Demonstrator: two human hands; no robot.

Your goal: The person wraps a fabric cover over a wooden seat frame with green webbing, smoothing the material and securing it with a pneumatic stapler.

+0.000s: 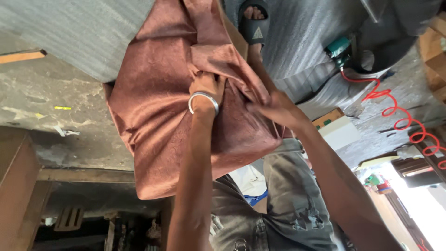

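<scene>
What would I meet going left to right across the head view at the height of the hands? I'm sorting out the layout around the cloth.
Bare concrete floor → reddish-brown fabric → left hand with a metal bangle, gripping the fabric → right hand flat on the fabric → white box → red coiled hose.

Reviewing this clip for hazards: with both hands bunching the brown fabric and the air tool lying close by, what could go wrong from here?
1. The left hand grips a bunched fold of the brown fabric while the right hand presses beside it; the gather could slip and leave creases.
2. The green air tool lies close to the sandalled foot; it might get kicked.
3. Its red coiled hose trails across the floor, a likely snag.
</scene>
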